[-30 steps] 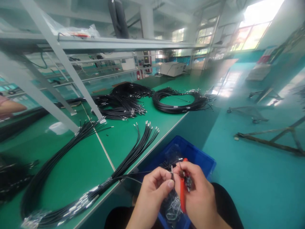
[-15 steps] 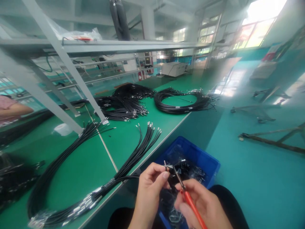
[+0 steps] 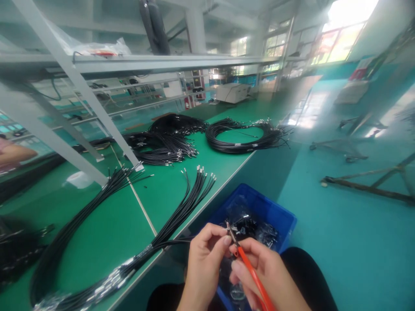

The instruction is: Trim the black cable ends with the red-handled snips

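Observation:
My left hand [image 3: 205, 259] is closed in a pinch on the end of a black cable [image 3: 178, 241], which runs in from the bundle on the table. The very end is mostly hidden by my fingers. My right hand [image 3: 262, 270] grips a red-handled tool [image 3: 256, 278] with a narrow metal tip; whether it is pliers or scissors I cannot make out. Its tip meets the cable end at my left fingertips. Beside my hands, the cable bundle [image 3: 118, 276] lies curved on the green table [image 3: 106, 229], its loose ends carrying silvery tips.
Below my hands stands a blue bin [image 3: 275, 211] with clear plastic bags and dark pieces inside. Farther back lie a coiled cable bundle [image 3: 240, 147] and more black cables [image 3: 168, 147]. Grey shelf posts [image 3: 94, 103] rise at left. A person's arm [image 3: 19, 153] shows at the far left.
The tool's tip has moved left and up against the cable end in my left fingers, and my right hand came closer to my left. The view has shifted slightly.

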Demonstrator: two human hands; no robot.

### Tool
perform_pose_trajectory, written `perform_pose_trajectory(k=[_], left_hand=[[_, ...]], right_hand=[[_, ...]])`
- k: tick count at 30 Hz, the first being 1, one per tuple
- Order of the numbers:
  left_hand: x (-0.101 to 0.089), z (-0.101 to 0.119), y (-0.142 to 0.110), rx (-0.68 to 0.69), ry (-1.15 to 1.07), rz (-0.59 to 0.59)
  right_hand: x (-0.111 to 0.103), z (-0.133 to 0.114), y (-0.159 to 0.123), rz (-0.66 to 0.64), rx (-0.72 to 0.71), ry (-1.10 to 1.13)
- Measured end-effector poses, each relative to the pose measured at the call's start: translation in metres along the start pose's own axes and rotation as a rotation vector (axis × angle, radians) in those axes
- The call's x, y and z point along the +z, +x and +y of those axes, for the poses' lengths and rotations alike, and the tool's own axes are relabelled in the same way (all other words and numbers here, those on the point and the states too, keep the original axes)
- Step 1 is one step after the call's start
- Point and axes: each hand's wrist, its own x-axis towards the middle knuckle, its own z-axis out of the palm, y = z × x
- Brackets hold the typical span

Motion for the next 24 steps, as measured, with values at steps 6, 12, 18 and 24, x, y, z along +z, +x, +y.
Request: perform_pose_trajectory(k=[6, 12, 18, 24], left_hand=[[0.0, -0.003, 0.003, 0.033, 0.107, 0.023], [0.0, -0.007, 0.006, 0.044, 0.168, 0.031], [0.004, -0.003, 0.005, 0.034, 0.181, 0.045], [0.006, -0.002, 0.002, 0.084, 0.3, 0.048]], right_hand=[[-0.006, 0.002, 0.004, -0.032, 0.053, -0.052], [-0.023, 0.004, 0.002, -0.131, 0.069, -0.048], [-0.026, 0.007, 0.002, -0.166, 0.093, -0.084], [-0.024, 0.005, 0.004, -0.2, 0.09, -0.03]])
